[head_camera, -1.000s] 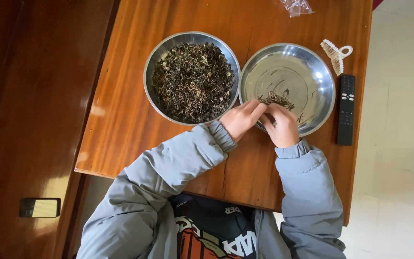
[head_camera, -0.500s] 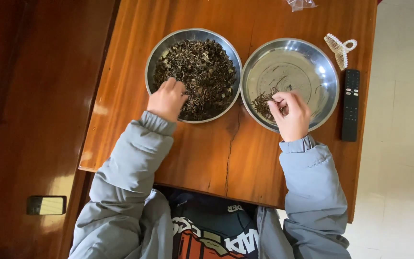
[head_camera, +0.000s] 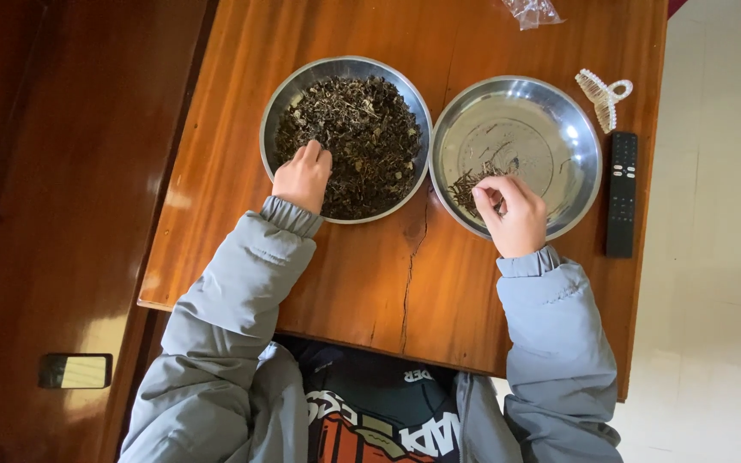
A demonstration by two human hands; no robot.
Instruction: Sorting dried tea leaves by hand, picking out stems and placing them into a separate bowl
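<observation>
Since half a second ago the left hand (head_camera: 304, 176) has pushed deeper into the herb bowl (head_camera: 345, 77) at centre, fingers curled into dried herbs (head_camera: 353, 137). The right hand (head_camera: 512, 214) pinches twigs (head_camera: 466, 184) at the right bowl's (head_camera: 559, 99) lower rim, near the table's (head_camera: 345, 274) bare front edge.

You are looking at two round metal bowls, one full (head_camera: 278, 111) and one nearly bare (head_camera: 576, 120). You are also seeing one hair clip (head_camera: 602, 93), one black remote (head_camera: 622, 194), one clear plastic bag (head_camera: 532, 11) and one phone (head_camera: 75, 370). You are using two hands, left (head_camera: 303, 176) and right (head_camera: 512, 214).
</observation>
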